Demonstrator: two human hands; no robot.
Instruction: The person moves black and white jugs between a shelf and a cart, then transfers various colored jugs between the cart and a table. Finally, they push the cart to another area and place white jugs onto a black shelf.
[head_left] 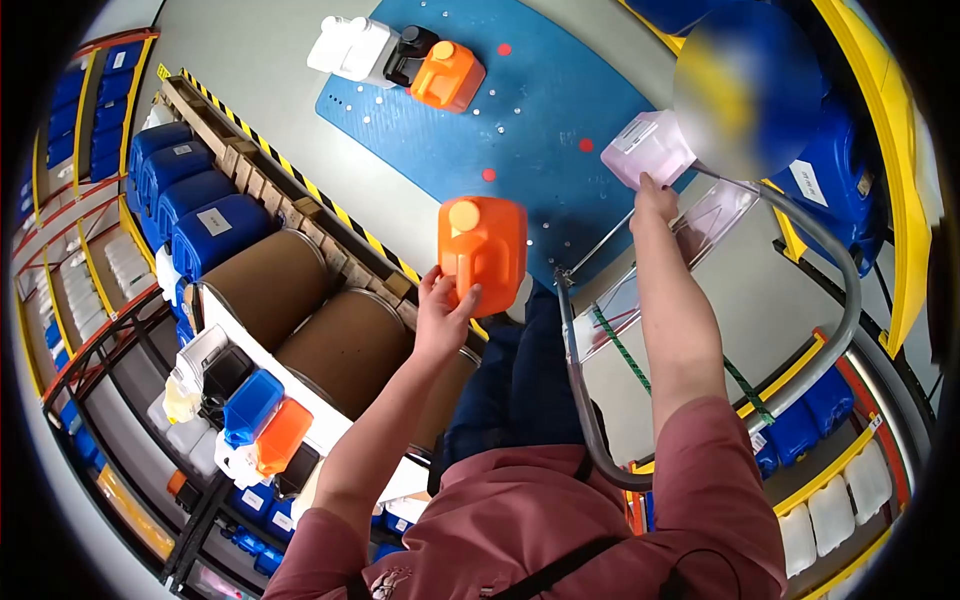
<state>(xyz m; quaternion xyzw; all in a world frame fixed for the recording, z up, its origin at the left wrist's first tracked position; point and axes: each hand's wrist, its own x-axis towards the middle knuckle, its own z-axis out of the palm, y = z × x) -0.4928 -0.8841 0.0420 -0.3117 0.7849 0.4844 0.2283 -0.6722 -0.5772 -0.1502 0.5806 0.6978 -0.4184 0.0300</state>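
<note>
My left hand [447, 310] grips an orange plastic jerrycan [508, 240] by its lower left side, fingers and thumb closed around it. The can stands out over the near edge of the blue surface [400, 130], its round cap toward me. Farther right, my right hand [655, 203] is closed on the lower end of a pale pink, see-through plastic container [660, 150] with a white label. At the far end of the blue surface stand white canisters [355, 48], a black canister [408, 55] and a second orange jerrycan [447, 77], side by side.
A curved metal tube frame [845, 300] with green-black straps is at my right. Brown drums [262, 290] and blue canisters [212, 235] stand left, beside pallets. On a white surface lie several colourful canisters [284, 435]. Racks surround the area; a blurred patch covers the upper right.
</note>
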